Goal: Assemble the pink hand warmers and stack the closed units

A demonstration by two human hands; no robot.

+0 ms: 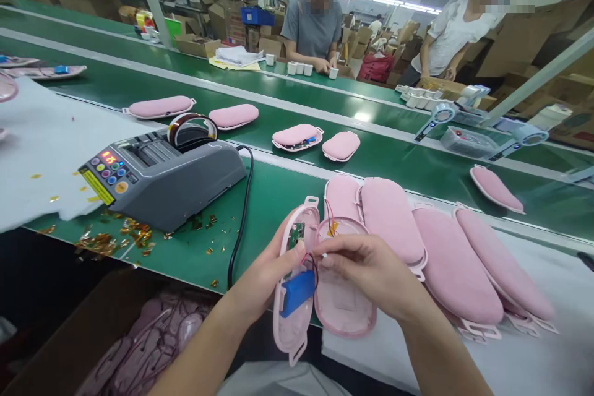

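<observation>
Where both hands meet, two half-shells [325, 297]

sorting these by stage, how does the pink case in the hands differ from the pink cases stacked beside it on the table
The open pink case is split into two halves, showing a blue battery, green circuit board and wires; the stacked pink cases are closed, showing only their smooth outsides. The open case is held up by the left hand and right hand; the stacked cases lie overlapping in a row. Both share the pink colour and oval shape.
</observation>
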